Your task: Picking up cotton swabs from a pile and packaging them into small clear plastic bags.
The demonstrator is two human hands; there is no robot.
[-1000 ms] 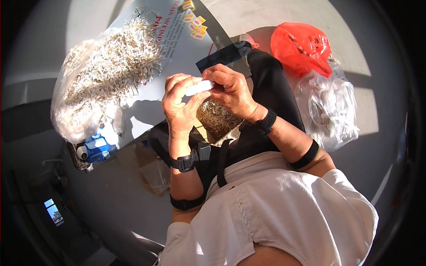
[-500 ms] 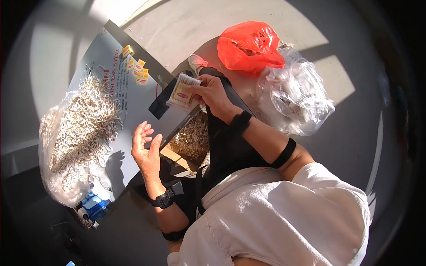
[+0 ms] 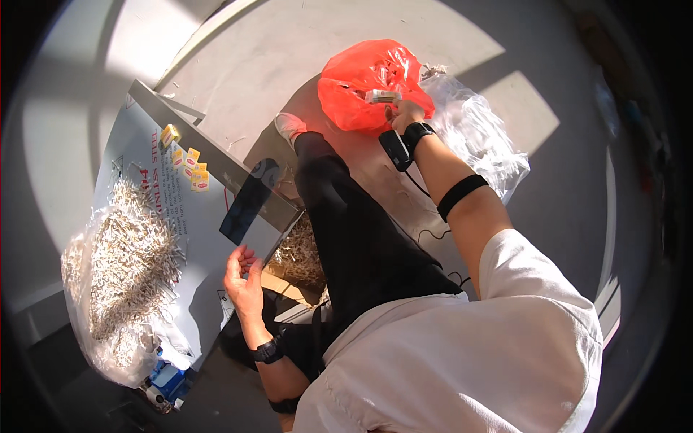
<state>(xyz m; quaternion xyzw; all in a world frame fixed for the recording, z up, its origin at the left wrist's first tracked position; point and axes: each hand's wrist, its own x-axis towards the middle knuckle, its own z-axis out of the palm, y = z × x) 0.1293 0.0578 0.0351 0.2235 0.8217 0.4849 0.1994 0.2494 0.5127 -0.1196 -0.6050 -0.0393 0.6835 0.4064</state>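
Note:
My right hand is stretched out over the red plastic bag, its fingers closed on a small clear packet of cotton swabs. The packet is seen nearly edge-on. At the near edge of the table, my left hand is held with fingers loosely curled and apart, nothing in it. Closest to it are the table edge and a dark, flat, phone-like slab. Small yellow-and-white label cards lie farther back on the table. A large heap of loose cotton swabs spills from a clear bag at the left.
Below the table edge, a cardboard box holds more swabs. A clear plastic bag with white contents lies on the floor beside the red one. A blue-and-white object sits at the table's near left corner. A cable trails by my right leg.
My right hand has carried the swab packet from above the table edge, away to the right, over the red bag. My left hand stays open near the table edge. The view has shifted.

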